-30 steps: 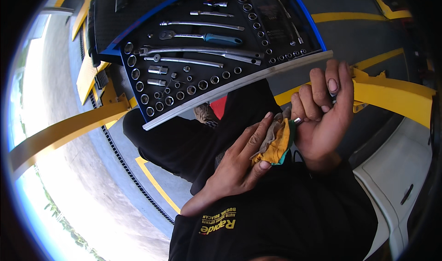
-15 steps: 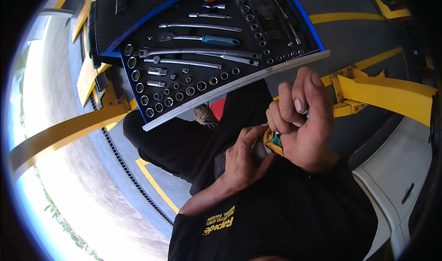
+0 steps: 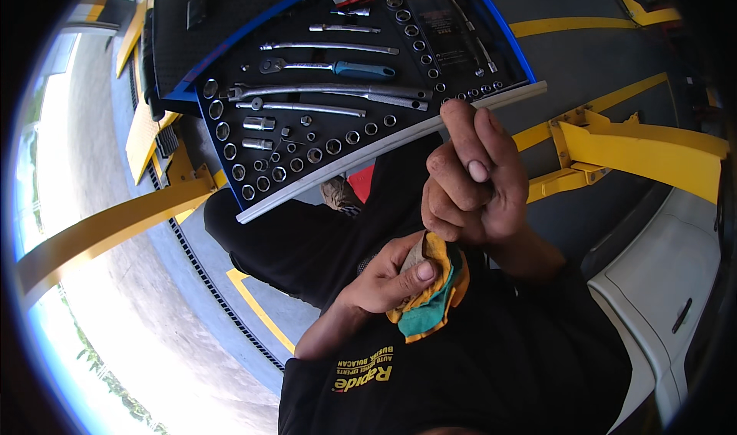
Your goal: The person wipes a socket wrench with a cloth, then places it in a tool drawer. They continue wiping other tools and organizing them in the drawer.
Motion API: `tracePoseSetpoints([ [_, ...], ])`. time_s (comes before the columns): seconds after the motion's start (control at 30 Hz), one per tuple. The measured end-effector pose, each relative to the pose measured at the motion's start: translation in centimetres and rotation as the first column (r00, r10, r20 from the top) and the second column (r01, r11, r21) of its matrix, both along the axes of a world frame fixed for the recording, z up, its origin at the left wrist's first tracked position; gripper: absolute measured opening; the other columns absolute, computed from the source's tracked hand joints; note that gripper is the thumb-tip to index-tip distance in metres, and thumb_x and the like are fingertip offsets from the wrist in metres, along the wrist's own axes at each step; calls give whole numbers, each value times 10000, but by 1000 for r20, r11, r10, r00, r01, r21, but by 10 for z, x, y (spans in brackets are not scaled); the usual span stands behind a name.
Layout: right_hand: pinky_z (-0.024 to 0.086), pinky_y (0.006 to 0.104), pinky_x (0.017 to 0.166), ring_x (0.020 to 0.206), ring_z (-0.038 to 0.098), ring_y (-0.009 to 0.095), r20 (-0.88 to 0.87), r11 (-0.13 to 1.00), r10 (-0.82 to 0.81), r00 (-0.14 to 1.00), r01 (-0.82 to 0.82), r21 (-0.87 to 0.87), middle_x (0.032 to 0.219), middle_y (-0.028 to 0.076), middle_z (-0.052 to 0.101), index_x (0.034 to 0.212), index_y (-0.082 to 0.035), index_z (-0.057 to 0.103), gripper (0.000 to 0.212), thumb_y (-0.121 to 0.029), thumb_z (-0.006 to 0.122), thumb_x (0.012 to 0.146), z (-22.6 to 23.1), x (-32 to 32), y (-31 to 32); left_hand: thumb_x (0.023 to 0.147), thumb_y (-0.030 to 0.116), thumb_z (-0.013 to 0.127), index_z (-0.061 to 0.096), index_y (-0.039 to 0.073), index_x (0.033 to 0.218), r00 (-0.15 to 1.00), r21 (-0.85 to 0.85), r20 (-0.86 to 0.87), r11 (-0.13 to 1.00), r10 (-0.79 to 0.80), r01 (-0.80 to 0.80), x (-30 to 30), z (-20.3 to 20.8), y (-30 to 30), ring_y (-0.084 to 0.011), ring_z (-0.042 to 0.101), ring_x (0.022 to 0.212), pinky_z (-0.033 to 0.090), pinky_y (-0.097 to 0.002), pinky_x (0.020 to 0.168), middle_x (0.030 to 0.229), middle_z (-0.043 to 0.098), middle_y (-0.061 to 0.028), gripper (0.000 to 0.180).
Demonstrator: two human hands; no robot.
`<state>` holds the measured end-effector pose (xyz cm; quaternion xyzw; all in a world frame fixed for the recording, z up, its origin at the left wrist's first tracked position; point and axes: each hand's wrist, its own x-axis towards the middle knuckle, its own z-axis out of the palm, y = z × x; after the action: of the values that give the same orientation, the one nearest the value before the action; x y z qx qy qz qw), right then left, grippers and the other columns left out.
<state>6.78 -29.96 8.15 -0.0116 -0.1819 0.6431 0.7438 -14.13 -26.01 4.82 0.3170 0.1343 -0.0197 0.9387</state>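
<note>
Folded yellow, green and grey fabric cloth (image 3: 426, 314): at 5 o'clock from view centre, in the left hand.
Bare left hand (image 3: 390, 278): fingers and thumb clamped around the cloth.
Bare right hand (image 3: 477, 180): at 1 o'clock from the cloth; fingers curled; cannot tell whether they enclose anything.
Blue-sided, black-lined tool drawer (image 3: 338, 128): at 11 o'clock from the cloth; contains round silver metal sockets (image 3: 333, 146) and a blue-handled metal ratchet (image 3: 365, 71).
</note>
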Motion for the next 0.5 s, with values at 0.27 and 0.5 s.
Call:
tracePoseSetpoints([
  [0.27,291,255,432,432,219,61,127,996,-82,988,86,-23,629,-4,399,936,-119,461,470,-443,272,1221,5,6,0,1028,380,782,584,-39,1368,980,261,-155,962,122,-78,14,14,2,-204,732,936,590,-337,851,1082,732,-115,574],
  [0.5,208,268,444,454,179,68,514,708,-488,706,664,-241,642,-47,330,917,-196,429,432,-487,303,1211,19,-11,-15,836,93,885,557,1,1371,933,993,116,-68,341,-99,35,16,-8,-394,737,946,602,-487,816,1133,710,-181,635],
])
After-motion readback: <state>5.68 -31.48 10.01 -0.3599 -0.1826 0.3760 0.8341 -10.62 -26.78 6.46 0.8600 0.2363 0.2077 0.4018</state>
